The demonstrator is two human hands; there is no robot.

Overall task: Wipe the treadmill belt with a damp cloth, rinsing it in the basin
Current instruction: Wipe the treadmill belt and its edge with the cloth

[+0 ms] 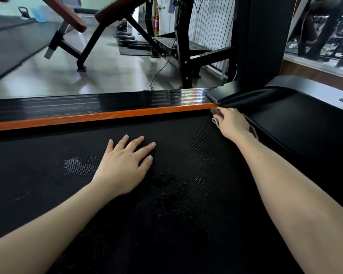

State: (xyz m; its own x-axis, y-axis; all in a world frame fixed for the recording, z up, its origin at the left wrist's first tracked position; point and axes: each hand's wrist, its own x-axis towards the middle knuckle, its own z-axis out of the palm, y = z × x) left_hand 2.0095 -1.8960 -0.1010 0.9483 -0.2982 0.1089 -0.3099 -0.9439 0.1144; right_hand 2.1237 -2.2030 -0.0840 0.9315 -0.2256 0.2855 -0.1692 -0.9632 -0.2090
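On patchy belt (166,204) (gym bench (73,18) beyond), cloth (215,122).

The black dotted treadmill belt (186,224) carries the left hand (123,167), flat with spread fingers (137,141), some blotchy patches (77,165) behind and beside those fingers, and, well beyond the fingertips to the right, a pale cloth (215,122) held under the right hand (231,121) beside the orange rail (107,115).

Left hand (123,167) rests on the belt (186,214), right hand (232,121) on the cloth (214,122) ahead, beside the rail (107,115).
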